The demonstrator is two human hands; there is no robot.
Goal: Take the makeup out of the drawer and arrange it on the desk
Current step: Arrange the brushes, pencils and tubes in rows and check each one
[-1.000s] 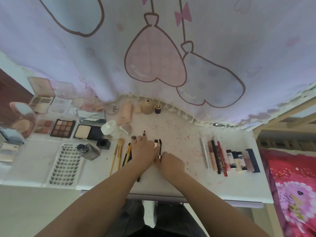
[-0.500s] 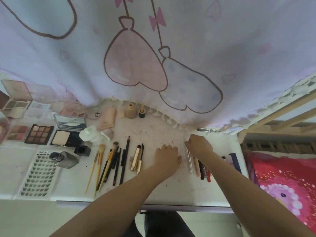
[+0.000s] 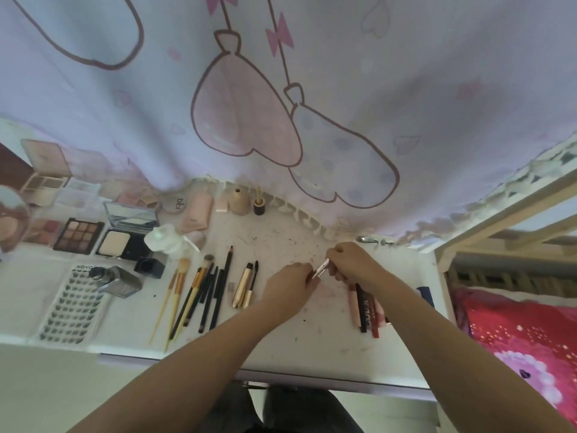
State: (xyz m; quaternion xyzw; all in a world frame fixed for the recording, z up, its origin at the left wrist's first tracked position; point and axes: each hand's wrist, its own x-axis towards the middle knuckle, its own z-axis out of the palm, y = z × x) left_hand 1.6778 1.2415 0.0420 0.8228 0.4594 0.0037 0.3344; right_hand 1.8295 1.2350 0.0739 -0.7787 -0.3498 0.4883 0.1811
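Note:
Both hands meet over the middle of the white desk. My right hand grips a slim silver-white tube lifted off the desk, and my left hand pinches its lower end. A row of lip pencils and lipsticks lies under my right wrist, partly hidden. Left of my hands lie a gold tube and a fan of makeup brushes and pencils. The drawer is out of sight.
Eyeshadow palettes, a powder compact, a white bottle, a glass foundation bottle and a false-lash tray fill the left. Small bottles stand by the heart-print curtain. A red bed cover lies right.
My right hand reached to the row of sticks on the right, picked up the slim silver tube and brought it towards the middle. My left hand left the brushes and took its lower end.

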